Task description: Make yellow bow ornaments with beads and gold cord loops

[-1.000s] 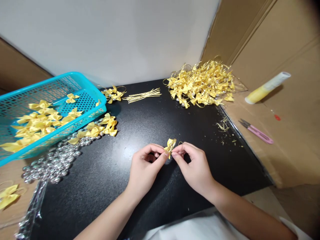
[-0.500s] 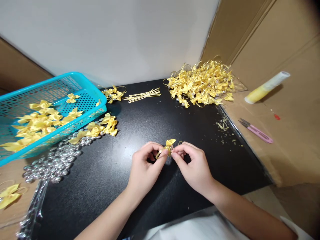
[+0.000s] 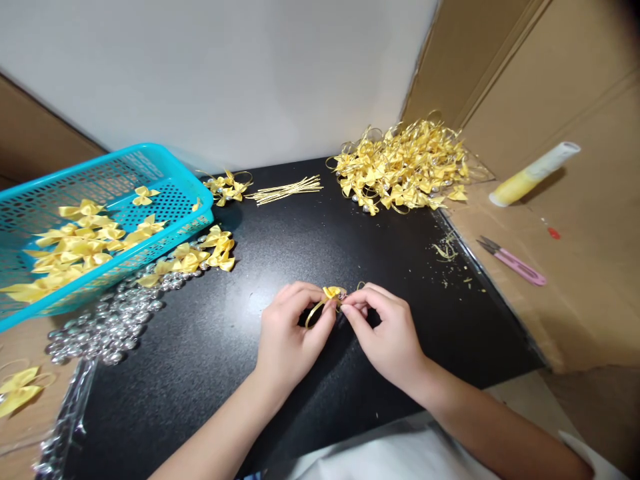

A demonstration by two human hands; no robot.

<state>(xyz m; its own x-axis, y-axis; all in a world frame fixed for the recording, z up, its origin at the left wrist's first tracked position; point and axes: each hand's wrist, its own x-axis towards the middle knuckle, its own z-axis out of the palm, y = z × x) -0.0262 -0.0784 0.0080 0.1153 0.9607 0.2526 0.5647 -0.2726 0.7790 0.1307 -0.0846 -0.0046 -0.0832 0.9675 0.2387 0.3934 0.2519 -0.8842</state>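
Note:
Above the black tabletop point(image 3: 280, 413), my left hand point(image 3: 295, 330) pinches a small yellow ribbon bow point(image 3: 332, 292) between thumb and fingers. A gold cord point(image 3: 313, 313) loops out from the bow beside my left thumb. My right hand point(image 3: 387, 330) is closed close against the bow's right side, its thumb and forefinger pinching the cord. A thin end of that cord curls up behind my right fingers. Between the fingertips a small silvery bead seems to show, partly hidden.
A turquoise basket point(image 3: 175, 167) of yellow bows stands left, with silver beads point(image 3: 107, 327) along its side. Gold cord lengths point(image 3: 287, 191) lie at the back. A heap of corded bows point(image 3: 400, 167) is back right. Pink-handled snips point(image 3: 515, 261) and a tube point(image 3: 535, 175) lie on cardboard.
The bow has turned and tipped downward in my left fingers, and the cord loop shows more to the left. My left hand has shifted slightly; my right hand has hardly moved.

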